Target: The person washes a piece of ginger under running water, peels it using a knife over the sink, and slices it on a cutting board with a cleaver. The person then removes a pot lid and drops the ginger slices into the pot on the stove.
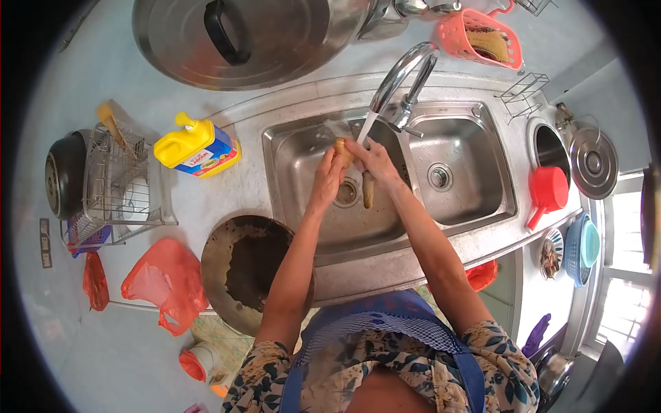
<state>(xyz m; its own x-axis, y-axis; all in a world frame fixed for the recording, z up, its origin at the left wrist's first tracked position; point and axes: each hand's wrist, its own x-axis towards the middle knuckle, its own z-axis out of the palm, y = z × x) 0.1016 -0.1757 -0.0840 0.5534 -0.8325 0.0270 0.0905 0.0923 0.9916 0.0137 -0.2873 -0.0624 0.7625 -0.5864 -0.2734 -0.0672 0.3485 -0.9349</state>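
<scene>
Over the left basin (pixel 296 206) of a steel double sink, my left hand (pixel 329 175) is closed around a pale yellow lump (pixel 342 150), perhaps a root vegetable. My right hand (pixel 377 164) meets it from the other side, its fingers wrapped round a tool with a brown wooden handle (pixel 368 193) that points down; its working end is hidden. Water runs from the curved chrome faucet (pixel 406 65) right beside my right hand. The drain (pixel 346 193) lies below the hands.
A wok (pixel 231 303) stands left of the sink, near a yellow detergent bottle (pixel 200 148), a red plastic bag (pixel 169 279) and a wire dish rack (pixel 110 179). Behind are a large lid (pixel 172 41) and pink basket (pixel 454 34). A red dipper (pixel 549 189) sits right.
</scene>
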